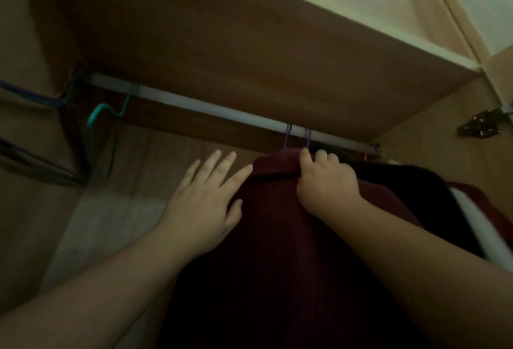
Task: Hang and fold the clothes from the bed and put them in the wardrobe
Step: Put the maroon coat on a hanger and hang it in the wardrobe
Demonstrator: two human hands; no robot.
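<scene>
Inside wardrobe, dim light. Maroon garment [277, 210] hanging from white rail [211, 107] on purple hangers [288, 137], hooks just above right hand. Right hand [327, 179] curled over garment's top edge near collar, fingers gripping folded fabric just below hooks. Left hand [205, 204] flat and spread, fingers straight, thumb and forefinger touching garment's left shoulder, holding nothing. Black garment [410, 182] just right of right hand, touching maroon one; white-and-red piece [477, 226] further right, partly cut off. Empty hangers, teal hanger [97, 118] and dark hangers [66, 137], well left of left hand at far end of rail. Metal hinge [483, 123] up right of right hand. Fabric looks thick, soft, matte, probably knit or fleece: likely limp, moderate weight, not slippery, nothing fragile. Best hold judged at shoulder line or hanger neck under hook, not loose body cloth, else slides off hanger. Step judged: settling hung garment along rail, smoothing shoulder. Risk: hook twisting off rail if pulled sideways. Bed not in view.
</scene>
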